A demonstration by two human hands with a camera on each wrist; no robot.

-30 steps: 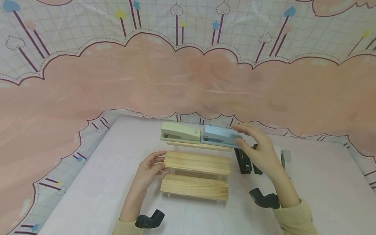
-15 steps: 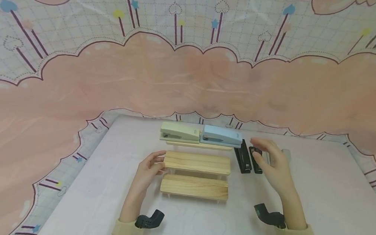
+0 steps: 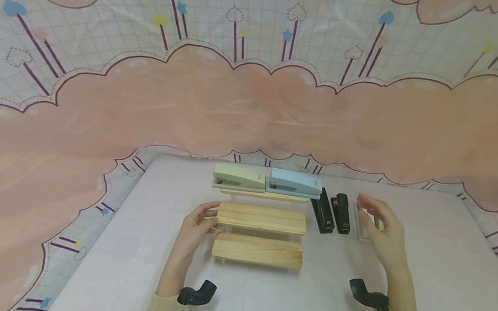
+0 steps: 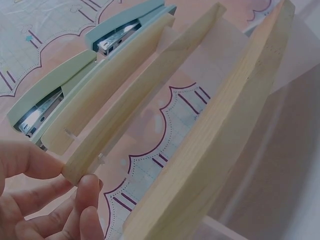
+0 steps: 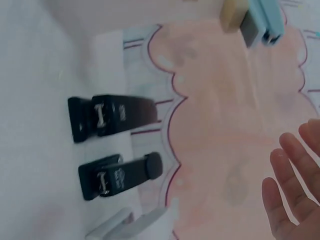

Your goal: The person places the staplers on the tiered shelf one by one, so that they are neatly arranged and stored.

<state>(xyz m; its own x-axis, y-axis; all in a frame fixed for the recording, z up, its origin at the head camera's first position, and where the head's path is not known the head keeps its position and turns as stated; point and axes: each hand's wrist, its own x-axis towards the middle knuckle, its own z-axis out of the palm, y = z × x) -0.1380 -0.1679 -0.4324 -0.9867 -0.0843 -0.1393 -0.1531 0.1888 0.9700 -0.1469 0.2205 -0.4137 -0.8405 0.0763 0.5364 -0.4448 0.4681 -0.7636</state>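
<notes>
My left hand pinches the left end of the middle wooden shelf board of a three-step stand; in the left wrist view, finger and thumb meet at its end. On the top step a light green stapler and a light blue stapler lie end to end. My right hand, fingers loosely bent and holding nothing, hovers over a pale stapler, which it partly hides. The right wrist view has this pale stapler at the bottom.
Right of the stand lie a larger black stapler and a smaller black stapler side by side. The lowest wooden step is nearest the person. A white cloth covers the table; a patterned backdrop rises behind.
My right hand has let go of the light blue stapler and moved right and toward the person, past the black staplers, to the pale one. The left hand stays put.
</notes>
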